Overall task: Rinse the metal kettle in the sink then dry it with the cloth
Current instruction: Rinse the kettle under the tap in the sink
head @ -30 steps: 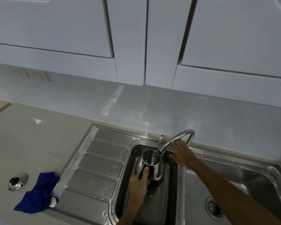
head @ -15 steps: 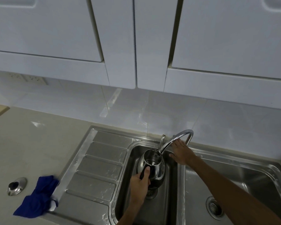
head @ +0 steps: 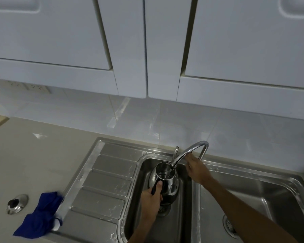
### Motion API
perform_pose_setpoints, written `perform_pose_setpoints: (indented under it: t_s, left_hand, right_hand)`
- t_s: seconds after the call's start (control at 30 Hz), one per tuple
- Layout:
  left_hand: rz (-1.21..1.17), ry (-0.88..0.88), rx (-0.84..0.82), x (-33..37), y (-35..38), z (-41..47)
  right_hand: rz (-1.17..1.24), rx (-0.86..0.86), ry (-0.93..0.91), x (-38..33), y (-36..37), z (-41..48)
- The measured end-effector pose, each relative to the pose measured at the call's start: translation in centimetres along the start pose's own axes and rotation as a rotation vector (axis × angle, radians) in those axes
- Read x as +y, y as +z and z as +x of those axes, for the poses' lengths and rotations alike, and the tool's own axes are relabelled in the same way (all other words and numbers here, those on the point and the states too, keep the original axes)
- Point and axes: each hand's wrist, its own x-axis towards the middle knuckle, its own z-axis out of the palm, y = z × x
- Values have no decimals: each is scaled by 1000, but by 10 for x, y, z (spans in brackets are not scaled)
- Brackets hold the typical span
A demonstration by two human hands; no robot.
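Kettle (head: pixel 172 185) is upright in the left basin of the sink (head: pixel 109 172), its open mouth just under the faucet (head: pixel 191 149) spout. Left hand (head: pixel 151 197) clamps its black handle, thumb on top. Right hand (head: pixel 198 172) reaches to the faucet's curved neck, fingers stretched out and touching it. Blue cloth (head: pixel 40 216) lies crumpled on the counter (head: pixel 42 158), at the drainboard's left edge.
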Motion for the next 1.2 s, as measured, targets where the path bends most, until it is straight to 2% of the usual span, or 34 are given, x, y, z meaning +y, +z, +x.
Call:
perform_pose_setpoints:
  t_s: [0.1, 0.2, 0.3, 0.37, 0.43, 0.53, 0.63, 0.73, 0.97, 1.2]
  left_hand:
    - [-1, 3, 15, -2, 3, 2]
    - [6, 15, 31, -2, 7, 2]
    - [7, 14, 14, -4, 10, 0]
    - [9, 6, -7, -6, 11, -2]
    - [15, 7, -7, -8, 13, -5]
    - [16, 21, 15, -6, 16, -10]
    - [-3, 32, 11, -4, 17, -13]
    - [-39, 18, -59, -2, 17, -15]
    - [-14, 25, -229, -2, 8, -13]
    - [-33, -5, -328, 2, 2, -16]
  right_hand:
    - [163, 48, 256, -16, 20, -27]
    - [421, 23, 522, -28, 51, -46]
    - [868, -50, 868, -41, 76, -59]
    - [1175, -17, 1103, -45, 89, -65]
    - [1338, 25, 1201, -56, 85, -70]
    - [1496, 13, 1267, -70, 71, -78]
    - [1516, 7, 1328, -72, 65, -79]
    - [1516, 42, 1379, -69, 64, -77]
    - [1579, 80, 1366, -69, 59, -74]
    - [1611, 89, 1368, -71, 51, -74]
